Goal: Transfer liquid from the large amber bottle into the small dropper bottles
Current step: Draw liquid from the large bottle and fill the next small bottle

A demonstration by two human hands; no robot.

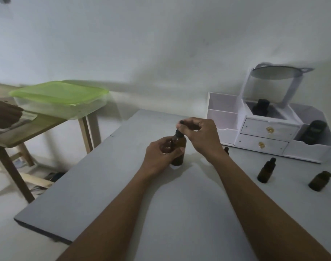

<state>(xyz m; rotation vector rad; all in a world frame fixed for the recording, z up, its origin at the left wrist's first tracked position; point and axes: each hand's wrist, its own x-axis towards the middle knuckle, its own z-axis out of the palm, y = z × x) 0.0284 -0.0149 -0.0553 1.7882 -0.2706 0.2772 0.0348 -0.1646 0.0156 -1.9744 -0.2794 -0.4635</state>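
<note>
The large amber bottle (179, 147) stands upright on the grey table (123, 185), near its middle. My left hand (162, 157) grips the bottle's body from the left. Above it, my right hand (198, 134) pinches the black dropper bulb (181, 123) at the bottle's neck between thumb and fingertips. To the right stand two small amber bottles: one with a black dropper cap (266, 170) and one without a cap (320, 180). A third small dropper top (226, 150) peeks out behind my right wrist.
A white drawer organiser (270, 132) with a mirror stands at the back right and holds two dark bottles (260, 107). A wooden side table (29, 129) at the left carries a clear box with a green lid (61, 95). Another person's hand (4, 115) rests there.
</note>
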